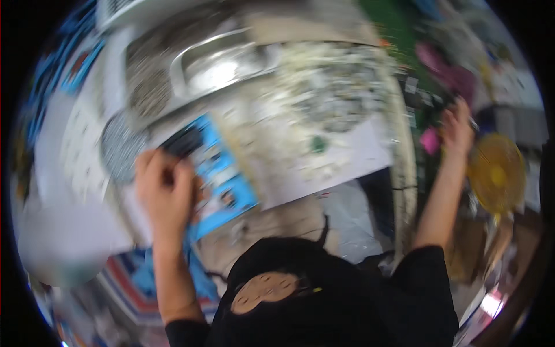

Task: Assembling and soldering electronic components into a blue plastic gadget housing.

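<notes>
The picture is blurred by motion. My left hand (165, 188) is closed on the edge of a blue printed card or flat package (222, 173) that lies on a pale sheet (341, 162) on the worktop. My right hand (457, 130) reaches far out to the right, fingers curled near a small pink piece (429, 140) and dark clutter; whether it holds anything is too blurred to tell. Black sleeves cover both my upper arms.
A steel sink basin (222, 61) lies at the top centre, with round mesh-like discs (124, 147) to its left. A yellow round fan-like object (496, 172) stands at the right. Pink and green items (445, 72) crowd the upper right. A striped cloth (130, 283) lies lower left.
</notes>
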Demonstrator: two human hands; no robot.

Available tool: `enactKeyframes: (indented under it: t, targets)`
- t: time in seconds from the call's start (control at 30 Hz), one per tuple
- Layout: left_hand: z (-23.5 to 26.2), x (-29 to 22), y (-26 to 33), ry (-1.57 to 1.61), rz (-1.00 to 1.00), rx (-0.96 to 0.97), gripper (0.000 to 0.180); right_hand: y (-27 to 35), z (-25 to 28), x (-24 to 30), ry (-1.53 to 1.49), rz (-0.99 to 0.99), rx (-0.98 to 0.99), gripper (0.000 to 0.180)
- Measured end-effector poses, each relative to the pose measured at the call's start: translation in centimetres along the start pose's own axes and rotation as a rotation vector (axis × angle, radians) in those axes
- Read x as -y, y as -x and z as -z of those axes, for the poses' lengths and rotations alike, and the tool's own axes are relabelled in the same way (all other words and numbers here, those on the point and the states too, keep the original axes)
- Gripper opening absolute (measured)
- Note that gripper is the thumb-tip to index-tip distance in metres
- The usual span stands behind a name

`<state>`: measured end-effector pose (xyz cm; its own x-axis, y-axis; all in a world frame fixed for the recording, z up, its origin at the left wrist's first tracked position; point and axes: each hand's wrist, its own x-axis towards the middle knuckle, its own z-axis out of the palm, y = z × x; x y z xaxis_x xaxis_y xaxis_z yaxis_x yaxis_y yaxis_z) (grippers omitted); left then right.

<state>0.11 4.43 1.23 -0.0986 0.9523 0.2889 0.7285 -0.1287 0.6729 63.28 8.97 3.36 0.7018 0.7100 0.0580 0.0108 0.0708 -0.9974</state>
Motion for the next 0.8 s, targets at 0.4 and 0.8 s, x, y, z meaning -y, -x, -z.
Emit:
enactKeyframes:
  t: [0.4, 0.8]
  targets:
    - [1.2, 0.3, 1.2, 0.082, -0.165, -0.049, 0.025, 26.5, -23.1, -0.2, 0.452, 0.360, 0.895, 0.021]
    - [0.5, -0.9, -0.7, -0.098, -0.338, 0.102, 0.024, 29.5, -32.5, 1.5, 0.759, 0.638, 1.237, 0.017]
